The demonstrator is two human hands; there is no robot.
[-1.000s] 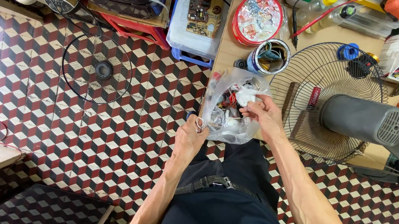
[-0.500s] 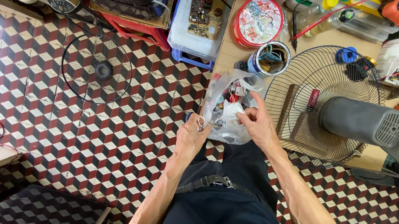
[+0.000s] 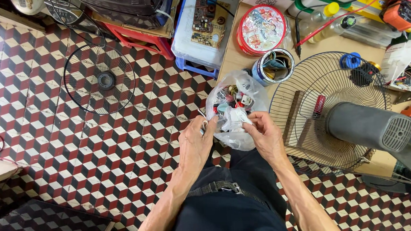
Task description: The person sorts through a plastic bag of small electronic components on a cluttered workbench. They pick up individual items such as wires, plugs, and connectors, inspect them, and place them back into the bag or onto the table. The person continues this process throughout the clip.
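Clear plastic bag [image 3: 236,111] of small parts: held over lap, mouth open | left hand [image 3: 194,147]: fingers pinch bag edge | right hand [image 3: 265,136]: fingers grip bag mouth | contents inside, sorting apparently unfinished | fan guard [image 3: 331,108] adjacent on desk [image 3: 233,56]

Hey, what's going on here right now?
A person holds a clear plastic bag of small parts over their lap. The left hand grips its edge and the right hand pinches the plastic near the opening. A fan with its wire guard lies on the bench to the right, and another fan guard lies on the tiled floor.
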